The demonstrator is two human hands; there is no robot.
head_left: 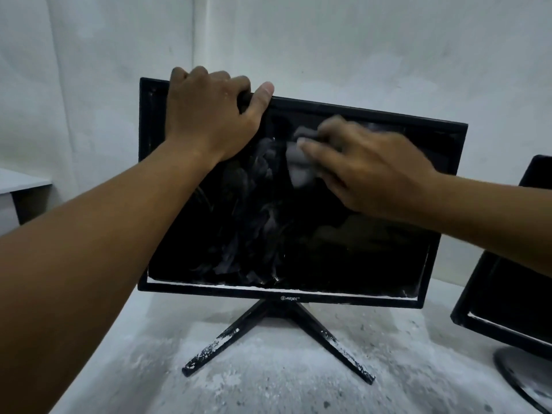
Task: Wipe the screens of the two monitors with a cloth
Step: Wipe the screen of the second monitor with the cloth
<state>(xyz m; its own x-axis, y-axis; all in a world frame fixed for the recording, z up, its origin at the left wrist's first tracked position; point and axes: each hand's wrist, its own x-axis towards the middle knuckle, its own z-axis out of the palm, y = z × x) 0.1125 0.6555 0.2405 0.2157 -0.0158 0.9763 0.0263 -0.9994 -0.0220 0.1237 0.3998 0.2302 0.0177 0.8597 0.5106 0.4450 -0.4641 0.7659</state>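
Observation:
A black monitor (343,243) on a V-shaped stand faces me at the centre, its dark screen smeared with grey dust streaks in the middle. My left hand (209,115) grips the top edge of its frame near the left corner. My right hand (367,168) presses a grey cloth (298,162) against the upper middle of the screen; the hand is blurred and covers most of the cloth. A second black monitor (513,288) on a round base stands at the right edge, partly cut off by the frame and by my right forearm.
Both monitors stand on a dusty, white-speckled concrete surface (268,383) against a pale wall (328,40). The corner of a white table (21,180) shows at the far left.

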